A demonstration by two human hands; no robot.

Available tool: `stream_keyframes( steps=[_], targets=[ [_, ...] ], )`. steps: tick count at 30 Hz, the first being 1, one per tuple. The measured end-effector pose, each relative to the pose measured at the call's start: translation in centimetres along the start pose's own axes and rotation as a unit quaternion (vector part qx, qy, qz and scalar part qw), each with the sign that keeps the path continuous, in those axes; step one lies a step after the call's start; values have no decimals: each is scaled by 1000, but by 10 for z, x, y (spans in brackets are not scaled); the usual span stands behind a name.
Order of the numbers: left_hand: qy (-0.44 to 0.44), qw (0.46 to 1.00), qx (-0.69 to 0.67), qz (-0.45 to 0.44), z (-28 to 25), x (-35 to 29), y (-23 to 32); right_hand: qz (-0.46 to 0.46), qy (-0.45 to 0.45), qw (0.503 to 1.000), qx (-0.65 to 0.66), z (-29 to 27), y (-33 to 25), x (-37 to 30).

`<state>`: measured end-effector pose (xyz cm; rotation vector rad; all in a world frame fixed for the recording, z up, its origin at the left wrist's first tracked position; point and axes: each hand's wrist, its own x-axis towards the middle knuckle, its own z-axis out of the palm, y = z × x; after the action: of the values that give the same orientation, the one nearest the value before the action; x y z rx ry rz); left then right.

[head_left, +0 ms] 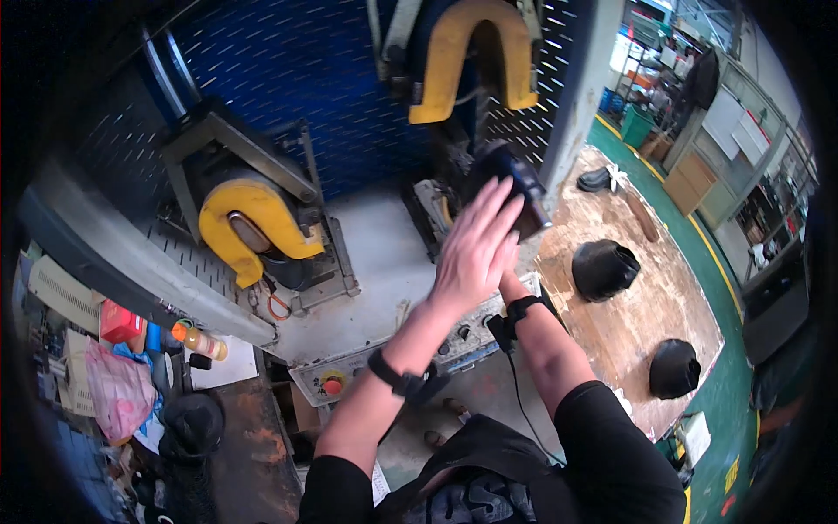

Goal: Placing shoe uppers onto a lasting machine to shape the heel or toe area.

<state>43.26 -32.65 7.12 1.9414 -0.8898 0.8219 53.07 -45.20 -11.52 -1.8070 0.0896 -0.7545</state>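
A glossy black boot upper (515, 170) sits at the right-hand station of the machine, below a yellow horseshoe-shaped clamp pad (476, 52). My left hand (471, 253) lies against its near side with fingers stretched out and flat. My right hand (508, 258) is close behind the left one, by the lower part of the upper; its fingers are mostly hidden. A second yellow horseshoe pad (253, 218) stands at the left station, with a dark piece inside its curve. Both wrists wear black bands.
On the wooden table (602, 336) at the right stand two black boot uppers (605, 269) (674, 368). A red push button (332, 385) is on the machine's front panel. To the left are an orange-capped bottle (202, 341) and a pink plastic bag (122, 389). A black cable (521, 397) hangs near my right forearm.
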Motion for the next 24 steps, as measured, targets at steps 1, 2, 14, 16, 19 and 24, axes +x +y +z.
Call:
stream_keyframes(
  steps=[1,2,14,16,19,24],
  targets=[
    [3,999,-7,-39,-6,-23,4,50,-49,995,-75,4,18,5],
    [-10,996,-14,-87,-11,-49,1,99,-99,979,-151,9,37,11],
    [165,869,-22,-465,-139,-225,-23,82,-40,995,33,87,107,49],
    [259,877,-33,-404,-148,-208,-34,128,-27,991,5,85,78,60],
    [272,896,85,-340,-166,-178,-41,146,-40,988,33,84,72,67],
    [149,855,411,-279,-190,-119,-54,206,-58,971,103,93,75,68]
  ],
)
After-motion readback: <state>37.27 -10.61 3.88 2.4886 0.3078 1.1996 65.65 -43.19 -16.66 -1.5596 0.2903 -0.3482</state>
